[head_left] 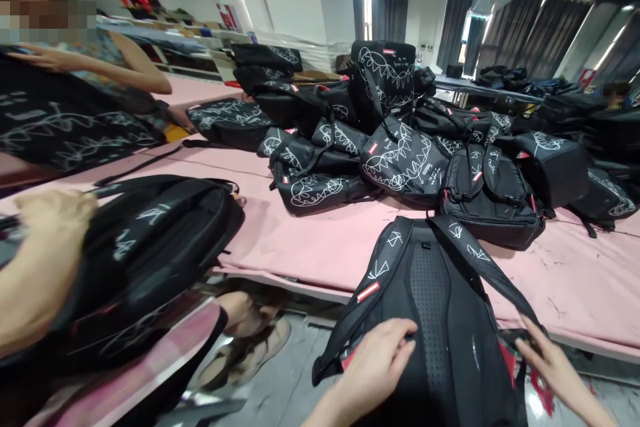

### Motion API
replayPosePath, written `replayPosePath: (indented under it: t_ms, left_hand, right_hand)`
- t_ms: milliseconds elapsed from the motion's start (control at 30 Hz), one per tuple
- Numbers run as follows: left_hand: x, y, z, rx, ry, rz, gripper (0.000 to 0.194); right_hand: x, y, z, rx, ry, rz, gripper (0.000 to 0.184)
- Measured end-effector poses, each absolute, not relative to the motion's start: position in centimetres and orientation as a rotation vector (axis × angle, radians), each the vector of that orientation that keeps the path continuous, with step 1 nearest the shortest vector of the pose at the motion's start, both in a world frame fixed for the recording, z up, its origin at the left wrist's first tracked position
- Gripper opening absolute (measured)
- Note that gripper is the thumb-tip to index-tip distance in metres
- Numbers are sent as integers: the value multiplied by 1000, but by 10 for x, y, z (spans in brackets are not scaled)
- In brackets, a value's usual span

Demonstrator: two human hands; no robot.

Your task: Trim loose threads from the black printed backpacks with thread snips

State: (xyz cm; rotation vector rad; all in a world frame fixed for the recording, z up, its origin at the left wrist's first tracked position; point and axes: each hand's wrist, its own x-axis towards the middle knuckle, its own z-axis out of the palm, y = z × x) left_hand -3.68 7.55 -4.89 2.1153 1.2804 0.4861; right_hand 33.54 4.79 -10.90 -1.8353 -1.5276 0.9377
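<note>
A black backpack (450, 353) lies with its padded back panel toward me, over the edge of the pink-covered table. White scribbles and a red-and-white label mark its shoulder straps (480, 260). My left hand (383, 353) rests over the panel's left side, fingers curled together, a small dark bit at their tips; what it is I cannot make out. At the backpack's right side, my right hand (550, 357) has its fingers stretched and apart, close to the side edge and lower strap. Red lining shows at both sides of the backpack.
Several black backpacks with white drawings (400, 153) are heaped across the pink table (310, 240). On the left, a co-worker's hand (55, 220) is at another black backpack (165, 233). A second person's arm (135, 67) reaches over a bag at the far left. A foot (250, 353) shows below the table.
</note>
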Motion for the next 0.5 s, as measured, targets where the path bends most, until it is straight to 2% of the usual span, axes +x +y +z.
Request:
replayPosePath:
  t_ms: [100, 233, 333, 500]
  left_hand:
    - [-46, 115, -70, 2335, 1165, 407, 37]
    - [-80, 179, -65, 2572, 1583, 570, 42]
    - [-100, 217, -39, 2675, 1605, 807, 47]
    - [-111, 265, -25, 2088, 1605, 909, 51]
  right_hand:
    - [359, 70, -106, -1879, -1320, 1038, 72]
    - [364, 86, -98, -1844, -1338, 1193, 71]
    - [347, 91, -91, -1908, -1471, 1033, 66]
    - [316, 105, -82, -1820, -1759, 739, 51]
